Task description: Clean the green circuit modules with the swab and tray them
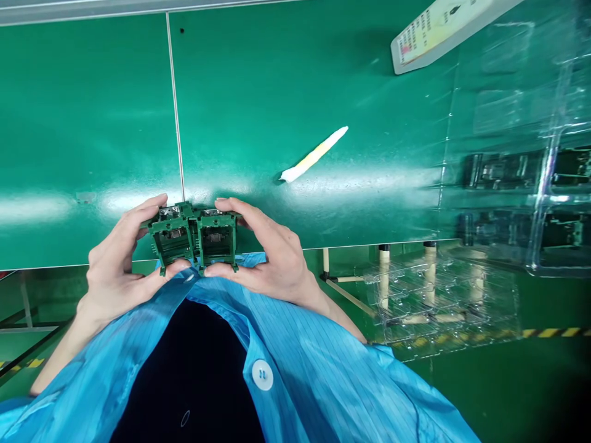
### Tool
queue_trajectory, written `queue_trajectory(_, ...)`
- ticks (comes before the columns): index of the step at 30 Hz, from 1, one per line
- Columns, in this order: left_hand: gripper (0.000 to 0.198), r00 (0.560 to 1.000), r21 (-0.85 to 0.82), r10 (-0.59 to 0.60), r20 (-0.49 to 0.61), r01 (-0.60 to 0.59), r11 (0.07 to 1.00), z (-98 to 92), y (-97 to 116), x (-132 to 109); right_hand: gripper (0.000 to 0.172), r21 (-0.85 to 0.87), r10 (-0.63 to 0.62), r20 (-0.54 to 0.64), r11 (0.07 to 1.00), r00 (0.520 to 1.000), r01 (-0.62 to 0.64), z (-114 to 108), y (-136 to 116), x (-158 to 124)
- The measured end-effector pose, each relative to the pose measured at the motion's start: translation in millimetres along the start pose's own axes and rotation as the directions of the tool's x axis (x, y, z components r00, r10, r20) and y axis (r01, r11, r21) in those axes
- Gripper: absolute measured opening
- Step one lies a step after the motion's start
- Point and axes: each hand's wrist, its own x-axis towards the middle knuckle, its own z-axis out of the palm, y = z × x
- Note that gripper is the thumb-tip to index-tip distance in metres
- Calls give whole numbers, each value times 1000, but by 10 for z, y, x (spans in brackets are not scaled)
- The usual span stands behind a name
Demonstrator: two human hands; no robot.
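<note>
Both hands hold a green circuit board panel (194, 237) made of two joined halves, just above the near edge of the green table (277, 80). My left hand (117, 264) grips the left half, fingers over its top edge and thumb under its bottom edge. My right hand (272, 258) grips the right half the same way. The panel is close to my chest, above my blue striped coat (314, 369).
A white and yellow stick (314, 155) lies on the table to the upper right. A stack of clear plastic trays (521, 154) with dark parts sits at the right and overhangs the edge. A grey labelled card (438, 31) lies at the top right.
</note>
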Motion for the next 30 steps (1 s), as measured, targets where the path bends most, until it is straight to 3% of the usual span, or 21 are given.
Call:
queue_trajectory(8, 73, 996, -20, -86, 5, 86, 996, -19, -33, -28, 85, -53, 39, 28, 998, 999, -37, -22, -39, -14)
queue_trajectory(30, 71, 997, 17, -47, 55, 46, 999, 5, -122, -24, 78, -88, 31, 46, 996, 998, -27, -49, -28, -17)
